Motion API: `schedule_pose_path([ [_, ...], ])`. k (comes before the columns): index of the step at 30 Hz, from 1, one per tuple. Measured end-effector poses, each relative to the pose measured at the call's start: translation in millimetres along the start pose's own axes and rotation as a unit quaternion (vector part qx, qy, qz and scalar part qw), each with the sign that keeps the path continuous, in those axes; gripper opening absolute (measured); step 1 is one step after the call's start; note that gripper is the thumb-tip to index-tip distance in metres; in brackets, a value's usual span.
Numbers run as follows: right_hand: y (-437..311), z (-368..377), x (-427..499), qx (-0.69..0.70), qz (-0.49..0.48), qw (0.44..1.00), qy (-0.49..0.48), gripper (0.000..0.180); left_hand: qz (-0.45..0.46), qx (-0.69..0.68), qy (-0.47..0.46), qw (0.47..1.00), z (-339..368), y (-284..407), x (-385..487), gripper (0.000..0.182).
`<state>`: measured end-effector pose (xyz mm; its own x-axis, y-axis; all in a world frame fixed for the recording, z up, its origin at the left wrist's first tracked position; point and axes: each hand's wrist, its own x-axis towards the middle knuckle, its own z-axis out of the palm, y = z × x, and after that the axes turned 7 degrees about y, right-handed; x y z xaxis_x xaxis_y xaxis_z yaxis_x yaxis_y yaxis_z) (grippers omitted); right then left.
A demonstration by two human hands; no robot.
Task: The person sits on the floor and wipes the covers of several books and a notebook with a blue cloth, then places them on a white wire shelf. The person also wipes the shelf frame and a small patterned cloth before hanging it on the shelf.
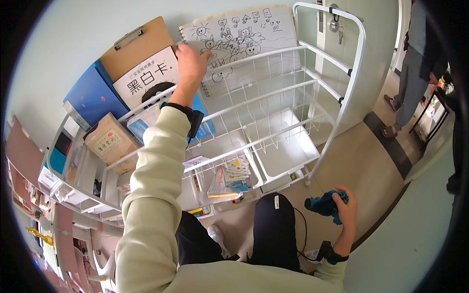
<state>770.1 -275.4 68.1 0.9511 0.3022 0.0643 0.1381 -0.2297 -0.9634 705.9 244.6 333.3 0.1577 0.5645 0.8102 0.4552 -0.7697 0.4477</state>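
My left hand (192, 62) reaches over the top rail of a white wire rack (256, 56). Its fingers are at the upper right corner of a white picture-card book (148, 73), and its thumb lies over the left side of a spiral sketchpad (242, 36) with black line drawings. Whether the fingers grip either one cannot be made out. Down at the right, my right hand (346, 208) holds a crumpled dark teal cloth (326, 206) above the floor. Behind the card book stand a brown clipboard (146, 44) and a blue folder (89, 93).
A beige boxed book (111, 141) stands in the rack's left part. Lower down are a white bin (282, 146) and another bin (253, 175) holding booklets and cards (231, 179). A door (348, 73) with keys stands at right; beyond it, a person (414, 69) stands near a dark-framed stand (430, 117).
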Motion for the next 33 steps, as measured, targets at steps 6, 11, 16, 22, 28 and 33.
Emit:
schedule_pose_path([
  [6,-32.7,-20.0,-10.4,-0.036,-0.037,0.998,-0.045,0.035,0.133,0.006,0.000,0.991,-70.3,16.7,-43.5,0.058],
  [11,-101.6,-31.7,-19.6,0.279,-0.155,0.917,-0.238,0.037,-0.001,-0.229,-0.319,0.920,-161.3,16.1,-146.4,0.037],
  [16,-175.3,25.7,-15.7,0.061,-0.249,0.957,-0.132,0.021,-0.148,-0.386,-0.553,0.723,-203.6,15.9,-239.3,0.074],
  [22,-197.8,125.2,-84.8,0.132,-0.356,0.870,-0.313,0.049,-0.338,-0.632,-0.386,0.581,-222.6,15.8,-324.4,0.059],
  [28,-180.0,171.3,-133.4,0.034,-0.475,0.847,-0.235,0.070,-0.286,-0.379,-0.392,0.788,-254.9,-18.8,-318.1,0.025],
  [33,-174.0,175.3,-28.6,0.067,-0.213,0.967,-0.122,0.039,-0.240,-0.407,-0.404,0.783,-300.6,-54.0,-306.6,0.035],
])
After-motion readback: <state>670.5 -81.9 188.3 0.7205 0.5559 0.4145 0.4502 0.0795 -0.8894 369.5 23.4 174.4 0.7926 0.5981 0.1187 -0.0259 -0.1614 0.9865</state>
